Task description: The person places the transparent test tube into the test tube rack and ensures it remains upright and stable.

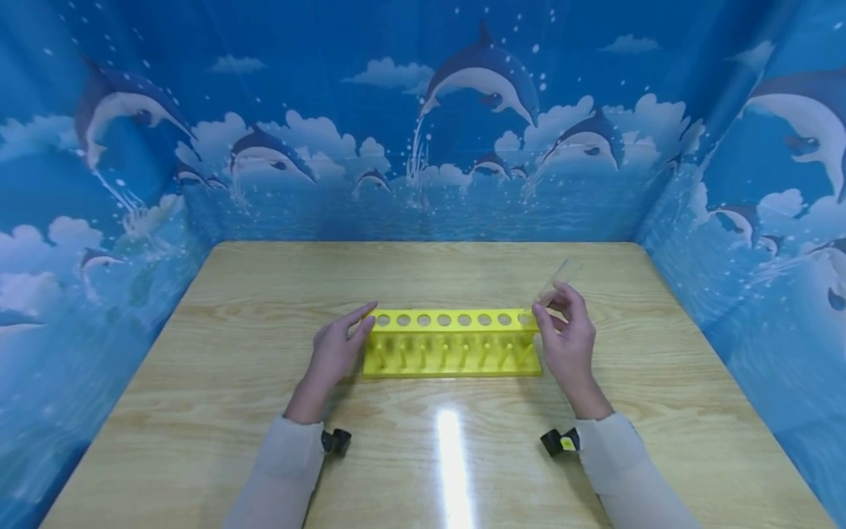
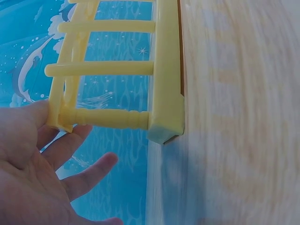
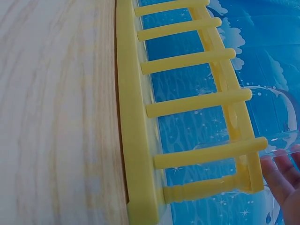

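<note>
A yellow test tube rack (image 1: 452, 356) stands upright on the table, with a row of round holes along its top and pegs below. My left hand (image 1: 338, 349) holds the left end of its top bar between thumb and index finger; in the left wrist view the other fingers (image 2: 91, 176) are spread off the rack. At the right end, my right hand (image 1: 568, 334) pinches a clear test tube (image 1: 560, 279). The tube leans up and to the right, its lower part at the rightmost hole. In the right wrist view the tube (image 3: 283, 139) is faint beside the fingertips.
The light wooden table (image 1: 258, 470) carries a bright light reflection (image 1: 454, 470) in front of the rack. A blue curtain (image 1: 370, 88) printed with dolphins encloses the back and both sides. Black wrist cameras (image 1: 337, 442) sit at the sleeve cuffs.
</note>
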Demonstrator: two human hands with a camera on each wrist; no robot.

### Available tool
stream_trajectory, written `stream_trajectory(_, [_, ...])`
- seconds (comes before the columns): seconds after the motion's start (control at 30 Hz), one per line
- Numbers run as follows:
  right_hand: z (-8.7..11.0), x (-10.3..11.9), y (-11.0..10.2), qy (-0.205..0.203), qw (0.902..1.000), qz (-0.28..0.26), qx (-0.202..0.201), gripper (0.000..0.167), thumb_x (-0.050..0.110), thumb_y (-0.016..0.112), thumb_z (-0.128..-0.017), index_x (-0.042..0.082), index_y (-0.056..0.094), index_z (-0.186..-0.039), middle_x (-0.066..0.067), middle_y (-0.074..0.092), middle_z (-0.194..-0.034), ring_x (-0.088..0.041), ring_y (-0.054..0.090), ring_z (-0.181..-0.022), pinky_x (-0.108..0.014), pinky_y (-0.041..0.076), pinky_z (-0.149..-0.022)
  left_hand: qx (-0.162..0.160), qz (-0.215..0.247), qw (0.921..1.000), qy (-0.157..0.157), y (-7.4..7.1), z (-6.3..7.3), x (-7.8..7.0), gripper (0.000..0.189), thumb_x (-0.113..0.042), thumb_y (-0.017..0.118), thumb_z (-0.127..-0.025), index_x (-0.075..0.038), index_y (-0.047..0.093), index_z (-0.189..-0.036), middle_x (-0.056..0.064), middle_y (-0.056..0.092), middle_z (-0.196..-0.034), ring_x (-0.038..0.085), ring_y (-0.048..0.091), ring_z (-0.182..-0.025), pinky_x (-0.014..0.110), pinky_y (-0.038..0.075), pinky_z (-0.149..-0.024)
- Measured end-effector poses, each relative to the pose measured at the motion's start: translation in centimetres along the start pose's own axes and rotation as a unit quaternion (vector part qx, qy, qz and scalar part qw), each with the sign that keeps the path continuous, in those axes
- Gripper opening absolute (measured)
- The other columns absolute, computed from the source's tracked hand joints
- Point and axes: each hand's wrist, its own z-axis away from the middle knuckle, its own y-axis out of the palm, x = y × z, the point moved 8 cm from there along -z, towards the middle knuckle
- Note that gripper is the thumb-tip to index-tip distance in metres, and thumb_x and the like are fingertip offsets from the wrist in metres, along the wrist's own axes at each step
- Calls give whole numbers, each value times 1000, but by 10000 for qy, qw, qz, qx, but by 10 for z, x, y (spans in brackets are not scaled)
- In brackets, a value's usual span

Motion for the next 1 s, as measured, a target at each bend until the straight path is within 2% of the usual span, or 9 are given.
stream_trajectory(0.17, [0,-1,1,41,9999,-92,19,47,-8,63,-90,-2,48,-134,-18,60,-105,0,58,-102,-11,50,-80,-9,-49,10000,38,0,0,1,44,-41,45,-103,-22,50,-143,14,57,-136,17,34,-56,44,43,-85])
stream_trajectory(0.23, [0,-2,2,49,9999,-106,20,47,-9,63,-89,-4,48,-133,-18,60,-105,-4,59,-102,-11,49,-79,-3,-43,10000,41,0,1,0,44,-40,45,-103,-22,50,-143,16,64,-123,16,32,-53,43,44,-80])
stream_trajectory(0.4, [0,2,3,98,9999,-88,19,45,-12,63,-88,-8,48,-131,-19,60,-102,-15,61,-100,-10,49,-79,-16,-47,10000,37,-1,1,-1,43,-39,45,-103,-22,50,-143,16,63,-125,16,34,-53,44,45,-80])
stream_trajectory(0.47, [-1,12,2,68,9999,-77,20,43,-13,61,-88,-10,48,-129,-21,59,-101,-14,61,-100,-10,49,-80,-23,-46,10000,31,-1,1,-2,43,-38,46,-103,-22,50,-143,13,57,-135,17,37,-56,45,44,-86])
stream_trajectory(0.63, [-3,32,1,-43,9998,-189,28,40,-15,59,-89,-14,46,-126,-28,57,-99,-4,58,-100,-9,48,-80,-11,-49,10000,41,-1,1,-2,43,-37,46,-103,-22,50,-143,13,61,-129,17,32,-51,43,44,-81])
stream_trajectory(0.73, [-2,21,2,-87,9998,-204,10,40,-17,59,-88,-14,47,-126,-27,58,-98,-4,58,-99,-8,47,-79,-16,-73,10000,44,-1,1,-3,43,-36,46,-104,-21,50,-143,12,67,-109,13,28,-47,38,43,-72])
stream_trajectory(0.83, [0,5,4,-67,9999,-152,11,40,-15,60,-88,-12,48,-126,-24,60,-98,-2,58,-99,-8,48,-78,16,-60,10000,-15,-1,1,-3,43,-37,46,-103,-21,50,-143,12,67,-109,13,28,-47,38,44,-73])
stream_trajectory(0.97, [2,-5,5,47,10000,-64,44,40,-13,61,-89,-11,48,-127,-23,60,-99,0,57,-100,-8,47,-78,27,-69,10000,-39,-1,0,-2,43,-38,46,-103,-23,49,-144,14,62,-127,15,31,-51,42,44,-80])
stream_trajectory(1.0, [2,-6,6,63,10000,-54,49,40,-13,61,-89,-11,48,-127,-23,60,-99,-1,57,-99,-7,47,-78,25,-67,10000,-35,-1,1,-2,43,-38,46,-103,-23,49,-143,16,64,-120,14,31,-50,42,44,-79])
